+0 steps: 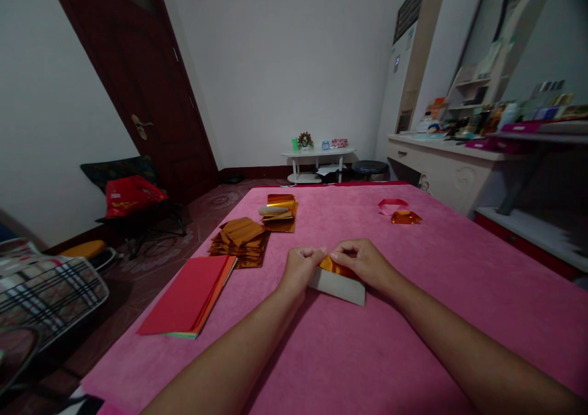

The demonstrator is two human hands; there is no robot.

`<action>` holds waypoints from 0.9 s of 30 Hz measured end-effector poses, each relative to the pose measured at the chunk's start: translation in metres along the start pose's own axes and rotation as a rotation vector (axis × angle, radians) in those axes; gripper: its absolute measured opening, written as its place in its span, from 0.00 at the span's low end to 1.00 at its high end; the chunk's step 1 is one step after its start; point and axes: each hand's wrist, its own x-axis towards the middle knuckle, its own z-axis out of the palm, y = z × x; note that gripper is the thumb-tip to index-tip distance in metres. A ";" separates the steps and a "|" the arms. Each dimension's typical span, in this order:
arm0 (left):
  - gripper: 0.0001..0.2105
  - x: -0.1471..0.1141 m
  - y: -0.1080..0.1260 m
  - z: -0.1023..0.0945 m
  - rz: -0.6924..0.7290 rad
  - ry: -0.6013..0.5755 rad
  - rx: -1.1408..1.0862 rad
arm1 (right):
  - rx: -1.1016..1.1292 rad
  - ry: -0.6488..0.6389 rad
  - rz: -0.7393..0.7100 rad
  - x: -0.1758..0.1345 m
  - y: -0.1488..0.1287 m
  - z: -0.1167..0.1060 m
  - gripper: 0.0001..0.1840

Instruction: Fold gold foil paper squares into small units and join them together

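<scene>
Pink-covered worktop (413, 317) in a white-walled room with a dark door (151, 84). Left hand (301, 267) and right hand (362, 262), fingers closed, pinch a gold foil sheet (339, 282) at centre.

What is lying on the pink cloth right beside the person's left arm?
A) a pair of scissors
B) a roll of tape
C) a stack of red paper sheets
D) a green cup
C: a flat stack of red paper sheets lies on the pink cloth just left of the left hand, which pinches a gold foil sheet together with the right hand.
</scene>
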 end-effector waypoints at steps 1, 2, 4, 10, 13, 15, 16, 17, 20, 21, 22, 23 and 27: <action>0.17 0.001 0.001 -0.002 -0.037 -0.035 -0.025 | 0.010 0.000 -0.001 0.000 0.000 -0.001 0.13; 0.19 0.002 0.003 -0.004 -0.070 -0.069 -0.053 | 0.016 0.006 -0.001 0.000 0.000 -0.003 0.13; 0.21 0.004 0.005 -0.007 -0.119 -0.131 -0.107 | 0.019 0.029 0.003 0.000 -0.001 -0.006 0.13; 0.18 0.008 0.007 -0.014 -0.103 -0.209 -0.044 | 0.002 0.083 0.023 0.002 0.002 -0.013 0.13; 0.20 0.010 0.004 -0.014 -0.017 -0.182 0.110 | -0.003 0.082 0.014 0.004 0.004 -0.013 0.13; 0.22 0.011 0.002 -0.014 0.065 -0.119 0.224 | 0.006 0.072 0.023 0.004 0.005 -0.012 0.13; 0.22 0.012 0.002 -0.013 0.106 -0.093 0.271 | 0.015 0.065 0.034 0.004 0.005 -0.012 0.13; 0.22 0.012 0.001 -0.012 0.140 -0.078 0.305 | 0.024 0.058 0.049 0.003 0.005 -0.011 0.13; 0.21 0.010 0.000 -0.011 0.183 -0.111 0.344 | 0.052 0.039 0.102 0.002 0.005 -0.011 0.13; 0.20 0.010 0.000 -0.011 0.180 -0.129 0.346 | 0.060 0.031 0.119 0.002 0.005 -0.010 0.13; 0.20 0.009 0.000 -0.012 0.176 -0.145 0.347 | 0.063 0.025 0.133 0.002 0.005 -0.010 0.13; 0.19 0.009 0.000 -0.013 0.171 -0.162 0.350 | 0.062 0.017 0.140 0.002 0.006 -0.009 0.13; 0.14 0.010 0.009 -0.023 0.101 -0.287 0.403 | 0.006 -0.036 0.131 0.002 0.007 0.000 0.12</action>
